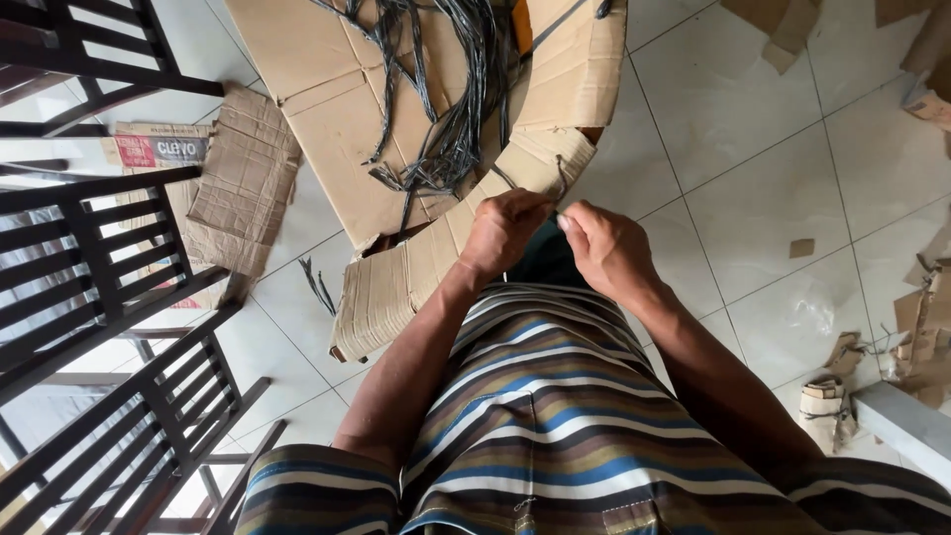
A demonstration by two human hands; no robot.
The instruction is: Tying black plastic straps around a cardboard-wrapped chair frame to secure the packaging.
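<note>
On the white tiled floor, both hands' fingers pinch a curved cardboard strip beside dark chairs.

White tiled floor — cardboard scraps

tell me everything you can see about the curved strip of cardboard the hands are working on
The curved cardboard strip is brown corrugated board, bent into an arc with many creases across it. It runs from the floor tiles at lower left up to a folded end by the hands, lying partly on a flat cardboard sheet. The left hand grips its upper part; the right hand pinches something thin beside it, too small to identify. Dark strands lie just above.
</note>
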